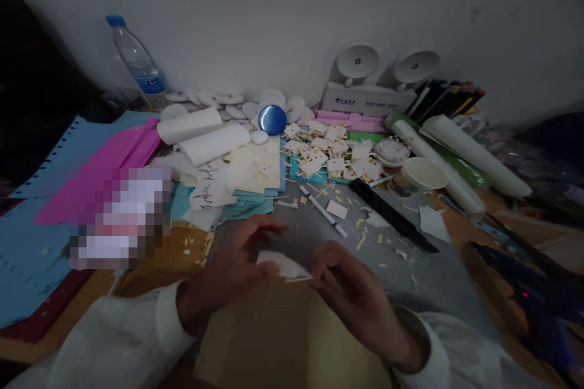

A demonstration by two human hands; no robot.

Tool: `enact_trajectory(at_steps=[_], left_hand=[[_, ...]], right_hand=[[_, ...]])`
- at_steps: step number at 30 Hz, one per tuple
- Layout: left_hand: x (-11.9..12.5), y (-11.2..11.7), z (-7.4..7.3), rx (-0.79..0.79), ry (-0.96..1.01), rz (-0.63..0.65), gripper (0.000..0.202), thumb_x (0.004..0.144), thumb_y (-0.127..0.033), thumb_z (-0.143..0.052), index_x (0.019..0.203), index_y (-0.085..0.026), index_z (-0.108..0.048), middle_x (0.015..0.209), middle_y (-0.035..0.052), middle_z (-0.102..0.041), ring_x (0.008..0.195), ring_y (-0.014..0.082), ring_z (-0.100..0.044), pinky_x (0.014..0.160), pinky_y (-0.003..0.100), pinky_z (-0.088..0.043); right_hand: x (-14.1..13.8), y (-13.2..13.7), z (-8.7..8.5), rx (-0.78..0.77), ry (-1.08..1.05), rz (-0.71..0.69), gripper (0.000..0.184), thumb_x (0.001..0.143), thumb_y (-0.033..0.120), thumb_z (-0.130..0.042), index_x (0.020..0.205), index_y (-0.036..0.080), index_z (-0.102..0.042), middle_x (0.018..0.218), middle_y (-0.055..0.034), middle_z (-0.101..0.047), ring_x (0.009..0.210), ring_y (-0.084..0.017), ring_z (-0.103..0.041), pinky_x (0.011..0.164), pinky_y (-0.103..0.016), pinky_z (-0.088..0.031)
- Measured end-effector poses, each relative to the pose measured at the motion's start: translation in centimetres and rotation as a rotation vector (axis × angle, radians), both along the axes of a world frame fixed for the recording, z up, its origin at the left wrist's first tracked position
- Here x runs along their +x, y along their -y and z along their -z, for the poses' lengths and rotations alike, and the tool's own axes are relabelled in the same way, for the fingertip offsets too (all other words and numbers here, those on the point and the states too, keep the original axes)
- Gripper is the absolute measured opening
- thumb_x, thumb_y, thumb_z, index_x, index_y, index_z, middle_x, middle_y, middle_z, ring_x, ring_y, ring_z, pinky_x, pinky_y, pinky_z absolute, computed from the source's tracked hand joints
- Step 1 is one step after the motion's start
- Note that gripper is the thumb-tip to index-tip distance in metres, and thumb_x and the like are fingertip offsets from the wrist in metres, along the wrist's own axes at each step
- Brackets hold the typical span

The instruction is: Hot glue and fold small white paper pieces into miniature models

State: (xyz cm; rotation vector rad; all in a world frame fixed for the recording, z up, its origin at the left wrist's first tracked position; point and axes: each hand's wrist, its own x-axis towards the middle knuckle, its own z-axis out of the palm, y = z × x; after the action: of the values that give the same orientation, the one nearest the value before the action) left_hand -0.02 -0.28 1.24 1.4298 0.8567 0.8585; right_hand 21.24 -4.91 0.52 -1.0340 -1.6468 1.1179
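One small white paper (pixel 286 265) is spanning the gap between the left hand (pixel 225 273) and the right hand (pixel 358 295) above the grey mat (pixel 424 285), its long axis running crosswise, dipping slightly toward its right-pointing narrow tip. The right hand is pinching that tip; the left is curving around the wider end, its grip impossible to tell.

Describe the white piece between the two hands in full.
The white piece is small, thin and paper-like, wider toward the left hand and tapering toward the right hand. A slim pale strip shows along its lower edge. It is held up at a slant over the work area, its narrow end in the grip of the right thumb and fingers. The left thumb overlaps its wide end; whether it presses there is unclear. Any markings are too blurred to tell.
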Motion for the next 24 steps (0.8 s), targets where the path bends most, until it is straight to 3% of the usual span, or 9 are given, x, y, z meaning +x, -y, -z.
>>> enact_trajectory(at_steps=[4, 7, 16, 24], left_hand=[[-0.22, -0.37, -0.32, -0.008, -0.111, 0.156, 0.024, 0.083, -0.038, -0.063, 0.098, -0.018, -0.064, 0.101, 0.0066, -0.061, 0.098, 0.0217, -0.056, 0.085, 0.031, -0.044], [-0.08, -0.29, -0.48, -0.081, -0.120, 0.277, 0.019, 0.086, -0.034, -0.059, 0.091, -0.017, -0.065, 0.090, 0.0043, -0.061, 0.086, 0.0174, -0.057, 0.076, 0.027, -0.044], [-0.13, -0.45, -0.06, -0.198, -0.125, 0.363, 0.021, 0.084, -0.035, -0.061, 0.084, -0.014, -0.067, 0.082, 0.0027, -0.062, 0.076, 0.0138, -0.055, 0.067, 0.023, -0.044], [-0.08, -0.57, -0.42, -0.246, -0.150, 0.388, 0.016, 0.081, -0.030, -0.064, 0.083, -0.016, -0.070, 0.080, 0.0031, -0.065, 0.073, 0.0134, -0.058, 0.066, 0.022, -0.045]], right_hand=[[-0.05, -0.17, 0.03, -0.132, -0.067, -0.039, 0.007, 0.089, 0.025, -0.059, 0.084, 0.022, -0.055, 0.082, 0.0011, -0.053, 0.078, -0.012, -0.052, 0.069, -0.023, -0.042], [-0.08, -0.26, -0.16, -0.207, -0.065, -0.067, 0.009, 0.087, 0.027, -0.061, 0.082, 0.021, -0.056, 0.081, 0.0015, -0.054, 0.076, -0.011, -0.052, 0.068, -0.022, -0.042], [-0.15, -0.40, -0.53, -0.431, -0.131, -0.121, 0.017, 0.084, 0.033, -0.064, 0.081, 0.019, -0.055, 0.076, 0.0026, -0.053, 0.070, -0.009, -0.051, 0.063, -0.020, -0.042], [0.13, -0.66, -0.20, -0.595, -0.352, -0.179, 0.025, 0.079, 0.038, -0.070, 0.083, 0.018, -0.055, 0.071, 0.0037, -0.053, 0.061, -0.007, -0.051, 0.054, -0.019, -0.041]])
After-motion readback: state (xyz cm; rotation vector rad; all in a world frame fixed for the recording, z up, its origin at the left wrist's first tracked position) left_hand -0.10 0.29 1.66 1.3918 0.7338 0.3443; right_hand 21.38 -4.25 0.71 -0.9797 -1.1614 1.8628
